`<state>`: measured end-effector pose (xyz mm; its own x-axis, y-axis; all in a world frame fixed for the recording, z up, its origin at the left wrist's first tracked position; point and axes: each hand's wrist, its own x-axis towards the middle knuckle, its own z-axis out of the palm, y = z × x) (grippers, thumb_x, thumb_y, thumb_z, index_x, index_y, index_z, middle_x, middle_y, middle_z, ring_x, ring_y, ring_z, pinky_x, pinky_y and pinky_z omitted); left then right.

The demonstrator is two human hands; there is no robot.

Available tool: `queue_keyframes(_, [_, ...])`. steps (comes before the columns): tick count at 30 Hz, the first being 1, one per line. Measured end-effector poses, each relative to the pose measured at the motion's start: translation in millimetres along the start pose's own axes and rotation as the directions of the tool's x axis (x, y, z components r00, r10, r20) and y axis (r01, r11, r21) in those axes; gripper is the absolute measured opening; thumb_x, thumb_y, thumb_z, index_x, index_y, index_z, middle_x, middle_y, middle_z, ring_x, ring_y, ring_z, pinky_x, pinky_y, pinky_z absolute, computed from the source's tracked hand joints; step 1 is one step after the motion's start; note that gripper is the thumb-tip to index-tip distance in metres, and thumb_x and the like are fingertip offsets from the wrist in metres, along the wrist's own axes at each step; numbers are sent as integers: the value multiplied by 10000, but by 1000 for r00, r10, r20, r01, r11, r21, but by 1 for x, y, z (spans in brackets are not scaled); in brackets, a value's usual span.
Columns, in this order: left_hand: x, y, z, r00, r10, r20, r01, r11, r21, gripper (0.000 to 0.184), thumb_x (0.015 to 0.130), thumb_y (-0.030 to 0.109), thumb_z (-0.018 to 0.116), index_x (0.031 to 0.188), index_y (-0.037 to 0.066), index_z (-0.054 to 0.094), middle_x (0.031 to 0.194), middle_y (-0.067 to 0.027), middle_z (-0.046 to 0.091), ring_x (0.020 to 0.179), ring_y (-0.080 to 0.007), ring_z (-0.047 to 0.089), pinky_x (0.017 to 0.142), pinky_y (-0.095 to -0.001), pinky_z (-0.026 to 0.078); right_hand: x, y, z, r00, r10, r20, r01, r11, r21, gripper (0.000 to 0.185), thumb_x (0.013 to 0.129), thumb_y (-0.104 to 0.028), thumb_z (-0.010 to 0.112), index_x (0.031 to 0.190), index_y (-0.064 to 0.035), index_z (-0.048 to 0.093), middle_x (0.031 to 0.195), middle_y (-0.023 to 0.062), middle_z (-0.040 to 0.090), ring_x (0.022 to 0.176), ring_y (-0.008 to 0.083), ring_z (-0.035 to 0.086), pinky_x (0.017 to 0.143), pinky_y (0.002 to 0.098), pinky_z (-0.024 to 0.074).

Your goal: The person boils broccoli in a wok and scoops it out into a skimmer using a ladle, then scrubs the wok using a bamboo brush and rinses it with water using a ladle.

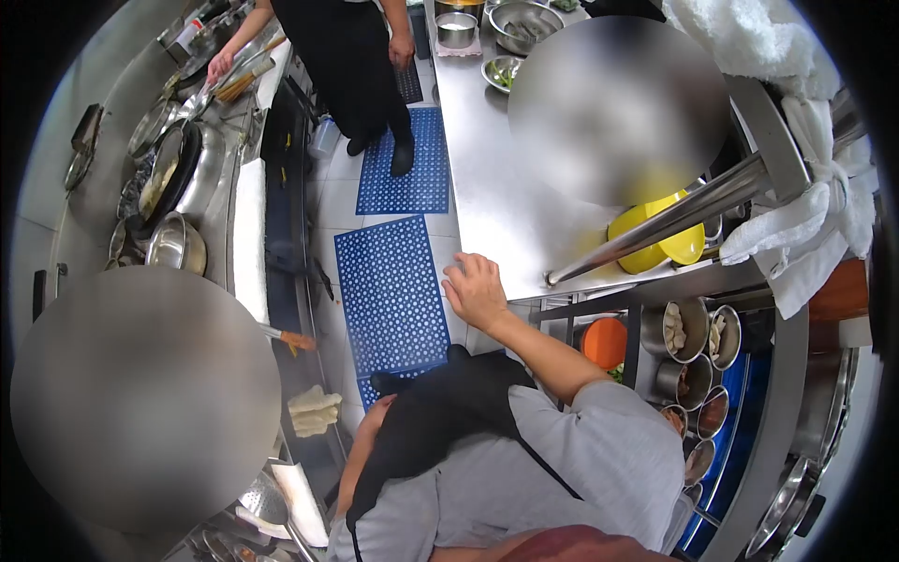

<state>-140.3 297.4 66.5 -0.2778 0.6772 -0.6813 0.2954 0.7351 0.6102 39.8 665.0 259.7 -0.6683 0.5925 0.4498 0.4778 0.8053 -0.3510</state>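
Note:
My right hand (478,290) is at the near left corner of the steel worktable (487,169). Its fingers are loosely bent and apart, and nothing shows in them. Whether they press on the table edge or hover over it, I cannot tell. Low by the side of my black apron (449,403) is my left hand (376,412), with its fingers mostly hidden. A folded pale cloth (315,410) hangs on the counter front to the left of it.
A co-worker in a black apron (332,56) stands ahead, one hand (220,66) at the stove. Blue perforated mats (393,290) cover the floor. On the left are a steel bowl (175,245) and a wok (169,178); on the right, a yellow container (637,229) and food tins (688,328). Two round areas are blurred.

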Motion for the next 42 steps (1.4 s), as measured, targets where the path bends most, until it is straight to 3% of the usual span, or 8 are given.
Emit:
queue_keyframes(9, [-29, -18, -10, 897, -204, -392, 218, 976, -9, 399, 889, 261, 581, 1191, 9, 648, 1115, -234, 681, 1094, -365, 642, 962, -398, 488, 0, 0, -1, 999, -35, 32, 36, 999, -17, 205, 844, -234, 660, 992, -92, 648, 1157, 104, 571, 1107, 278, 511, 883, 438, 391])
queue_keyframes(17, [-20, -42, 2, 923, -200, -330, 230, 972, 54, 276, 851, 172, 601, 1058, 17, 695, 1022, -210, 709, 989, -356, 681, 903, -415, 522, 1, 0, 3, 999, -27, 31, 28, 999, -29, 189, 828, -236, 663, 956, -99, 639, 1126, 97, 574, 1109, 273, 510, 895, 441, 380])
queue_keyframes(20, [-33, 4, -16, 873, -357, -331, 383, 924, 13, 280, 821, 134, 608, 1063, 33, 704, 1006, -204, 714, 967, -341, 694, 876, -397, 536, 1, 0, 4, 999, -34, 21, 35, 999, -30, 186, 819, -224, 667, 953, -98, 637, 1122, 98, 577, 1113, 272, 509, 898, 438, 377])
queue_keyframes(23, [-14, -61, -9, 895, -287, -341, 288, 956, -49, 311, 790, 105, 606, 1080, 50, 701, 982, -193, 720, 919, -329, 707, 837, -398, 546, -1, -3, 1, 999, -42, 34, 44, 998, -45, 179, 813, -212, 668, 948, -99, 637, 1121, 97, 580, 1114, 271, 510, 898, 436, 378])
queue_keyframes(31, [-28, -50, 5, 936, -143, -322, 164, 986, 37, 401, 946, 332, 521, 1183, 39, 661, 1157, -244, 662, 1147, -388, 604, 987, -420, 463, 1, -1, 6, 999, -9, 37, 11, 998, -60, 181, 821, -233, 666, 939, -100, 633, 1110, 88, 584, 1116, 267, 512, 898, 442, 385])
queue_keyframes(34, [-36, -47, 9, 912, -187, -364, 181, 982, -52, 405, 939, 333, 544, 1185, 34, 663, 1168, -239, 662, 1147, -378, 610, 990, -408, 463, -2, -2, 4, 999, -19, 48, 23, 997, -72, 184, 825, -238, 663, 940, -97, 633, 1119, 89, 583, 1121, 268, 510, 902, 448, 387])
queue_keyframes(38, [-32, -71, 9, 935, -313, -167, 290, 946, -147, 360, 909, 294, 584, 1166, 60, 680, 1112, -180, 700, 1108, -315, 645, 956, -399, 476, -1, -4, 3, 997, -10, 80, 17, 996, -85, 184, 827, -237, 660, 940, -94, 634, 1128, 93, 580, 1131, 276, 503, 911, 453, 386])
queue_keyframes(42, [-25, -70, 9, 936, -239, -259, 233, 971, -54, 308, 871, 218, 583, 1110, 64, 703, 1074, -171, 712, 1038, -322, 673, 905, -401, 504, -1, -3, 4, 996, -14, 90, 24, 994, -105, 189, 826, -233, 658, 948, -90, 638, 1140, 99, 579, 1146, 282, 493, 922, 459, 377])
